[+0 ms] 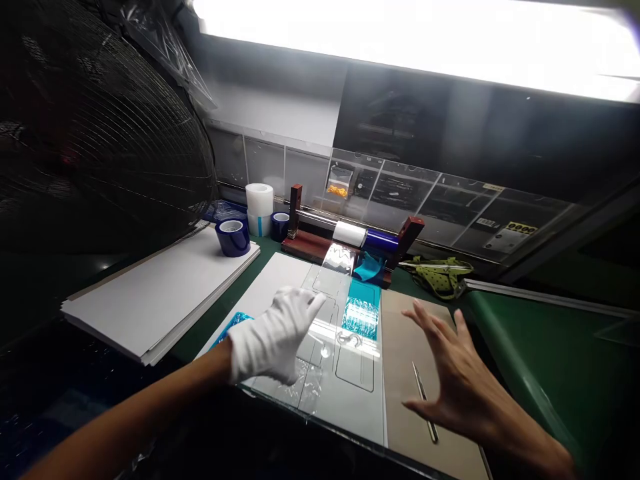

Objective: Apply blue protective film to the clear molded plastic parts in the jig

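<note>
My left hand (273, 337), in a white glove, hovers with loosely curled fingers over a clear template plate (345, 373) that carries strips of clear film (330, 280) and blue film (361, 310). My bare right hand (453, 373) is spread open above a brown board (400, 333), holding nothing, just right of thin metal tweezers (425, 403) lying on that board. Both film strips run back to a wooden roll holder (350, 243) with a white and a blue roll.
A stack of white sheets (150, 297) lies at left with a blue tape roll (233, 237) on it. A white roll (259, 208) and a small blue roll (280, 225) stand behind. A fan (95, 127) looms at far left. Green fabric (443, 275) lies on the green mat (540, 360).
</note>
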Demonstrator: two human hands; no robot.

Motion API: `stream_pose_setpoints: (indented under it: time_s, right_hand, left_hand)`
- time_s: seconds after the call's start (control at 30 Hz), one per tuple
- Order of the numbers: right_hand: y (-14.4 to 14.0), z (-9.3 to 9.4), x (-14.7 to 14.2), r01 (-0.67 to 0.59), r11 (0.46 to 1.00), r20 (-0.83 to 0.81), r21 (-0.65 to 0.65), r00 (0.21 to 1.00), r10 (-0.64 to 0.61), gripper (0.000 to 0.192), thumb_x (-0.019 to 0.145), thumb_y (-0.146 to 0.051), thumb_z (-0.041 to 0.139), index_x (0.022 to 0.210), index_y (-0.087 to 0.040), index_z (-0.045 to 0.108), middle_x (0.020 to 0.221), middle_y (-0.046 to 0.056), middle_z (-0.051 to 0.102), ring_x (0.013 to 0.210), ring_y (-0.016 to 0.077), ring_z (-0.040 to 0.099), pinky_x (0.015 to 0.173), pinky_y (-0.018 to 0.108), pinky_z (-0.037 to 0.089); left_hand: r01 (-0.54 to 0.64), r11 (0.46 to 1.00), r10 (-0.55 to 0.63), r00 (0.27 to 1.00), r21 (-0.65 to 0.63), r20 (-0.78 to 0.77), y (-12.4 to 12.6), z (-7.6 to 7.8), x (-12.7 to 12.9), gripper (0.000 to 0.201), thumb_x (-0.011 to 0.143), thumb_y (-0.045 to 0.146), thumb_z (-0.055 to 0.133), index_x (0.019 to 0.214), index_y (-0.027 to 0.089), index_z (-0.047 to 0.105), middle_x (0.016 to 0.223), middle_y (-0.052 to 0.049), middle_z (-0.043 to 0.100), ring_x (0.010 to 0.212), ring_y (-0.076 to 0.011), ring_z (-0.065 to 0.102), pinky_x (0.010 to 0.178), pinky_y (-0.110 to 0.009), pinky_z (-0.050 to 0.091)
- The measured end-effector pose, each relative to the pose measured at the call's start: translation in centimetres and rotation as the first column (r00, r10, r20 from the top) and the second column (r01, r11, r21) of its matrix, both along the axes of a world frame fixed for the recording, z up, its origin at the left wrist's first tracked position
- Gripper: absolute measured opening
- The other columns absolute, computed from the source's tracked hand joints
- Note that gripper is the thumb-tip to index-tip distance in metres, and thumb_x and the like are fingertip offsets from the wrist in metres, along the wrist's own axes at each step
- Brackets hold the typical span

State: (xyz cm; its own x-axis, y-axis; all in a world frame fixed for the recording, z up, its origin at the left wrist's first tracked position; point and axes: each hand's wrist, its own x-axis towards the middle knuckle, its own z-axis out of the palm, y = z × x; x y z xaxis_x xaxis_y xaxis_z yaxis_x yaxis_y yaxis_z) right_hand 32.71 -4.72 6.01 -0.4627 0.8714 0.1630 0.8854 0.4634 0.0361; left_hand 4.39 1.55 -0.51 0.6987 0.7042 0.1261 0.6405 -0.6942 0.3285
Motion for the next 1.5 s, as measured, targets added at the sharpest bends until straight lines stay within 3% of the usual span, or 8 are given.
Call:
stream_pose_setpoints:
  time_s: [0.23,0.43,0.57,0.73,0.9,1.23,1.43,1.5]
  right_hand:
    - [-2.1,-5.7,4.6,-0.089,0.871,-0.496,-0.482,0.848,-0.188,0.123,0.063,-0.08,0.056,0.148,-0.021,-0.011,0.145,0.014,0.032,0.136,0.0285,0.027,0.109,0.053,0.025]
    - [-1.2,-1.4,2.2,0.01,0.994,-0.006,-0.108,1.0,-0.011,0.127,0.058,-0.046,0.077,0.149,-0.014,-0.005,0.139,0.016,0.039,0.129,0.0336,0.036,0.109,0.063,0.003]
    - [-0.1,0.4,-1.3,-0.075,0.997,0.207,-0.002,0.976,0.073,0.133,0.047,-0.029,0.079,0.15,-0.013,-0.004,0.135,0.014,0.046,0.121,0.0358,0.041,0.107,0.064,-0.011]
    - [-1.3,-0.3,3.4,0.064,0.978,0.023,-0.197,0.998,-0.061,0.124,0.06,-0.045,0.075,0.15,-0.017,-0.006,0.144,0.012,0.033,0.133,0.0339,0.03,0.11,0.062,0.003]
    - [-2.9,-2.1,9.0,0.074,0.852,-0.241,-0.518,0.943,-0.228,0.117,0.064,-0.067,0.066,0.149,-0.027,-0.003,0.152,0.012,0.014,0.138,0.0371,0.013,0.101,0.058,0.031]
    - [-1.9,-1.8,10.5,0.005,0.799,-0.155,-0.602,0.98,-0.123,0.121,0.065,-0.063,0.068,0.149,-0.023,-0.009,0.148,0.015,0.023,0.136,0.0403,0.005,0.098,0.065,0.028]
    - [0.2,-4.5,12.2,0.048,0.852,-0.226,-0.522,0.955,-0.193,0.119,0.068,-0.061,0.067,0.149,-0.022,-0.012,0.147,0.016,0.025,0.138,0.0358,0.015,0.106,0.061,0.018]
    - [1.8,-7.6,13.1,0.177,0.879,-0.221,-0.444,0.929,-0.298,0.118,0.069,-0.06,0.066,0.148,-0.022,-0.013,0.147,0.017,0.024,0.138,0.0338,0.018,0.107,0.061,0.009]
  left_hand:
    - [0.287,0.882,0.019,0.77,-0.373,0.638,-2.3,-6.6,0.7,0.121,0.051,0.054,0.071,0.142,0.019,-0.001,0.129,-0.013,0.031,0.119,-0.0266,0.038,0.105,-0.042,0.034]
    - [0.048,0.988,-0.035,0.995,-0.146,0.091,-0.7,-1.9,1.6,0.111,0.049,0.037,0.07,0.143,0.017,0.016,0.122,-0.015,0.041,0.104,-0.0307,0.046,0.091,-0.047,0.041]
    - [-0.005,0.995,0.037,0.945,0.101,-0.324,-0.7,-0.7,4.1,0.084,0.052,0.031,0.068,0.123,-0.006,0.045,0.098,-0.025,0.049,0.087,-0.041,0.048,0.08,-0.06,0.036]
    - [0.058,0.981,-0.049,0.997,-0.184,0.053,-1.1,-4.2,4.0,0.12,0.052,0.031,0.07,0.146,0.007,0.001,0.128,-0.025,0.037,0.113,-0.0434,0.042,0.096,-0.059,0.033]
    - [0.254,0.837,-0.068,0.927,-0.484,0.369,-1.6,-5.7,3.5,0.126,0.052,0.041,0.072,0.143,0.019,-0.013,0.145,-0.014,0.017,0.134,-0.0271,0.025,0.112,-0.037,0.026]
    - [0.192,0.772,-0.152,0.981,-0.606,0.116,-0.2,-1.9,3.0,0.127,0.042,0.021,0.07,0.148,0.03,0.0,0.134,-0.01,0.031,0.119,-0.0317,0.041,0.097,-0.04,0.044]
    - [-0.147,0.894,0.169,0.985,-0.423,0.016,-1.1,-5.4,6.7,0.116,0.051,0.035,0.065,0.148,0.008,0.007,0.133,-0.022,0.032,0.125,-0.0383,0.033,0.107,-0.049,0.028]
    - [-0.3,0.837,0.34,0.94,-0.457,0.005,-1.5,-7.2,8.4,0.119,0.054,0.043,0.065,0.145,0.0,0.003,0.139,-0.028,0.021,0.132,-0.0415,0.021,0.11,-0.053,0.017]
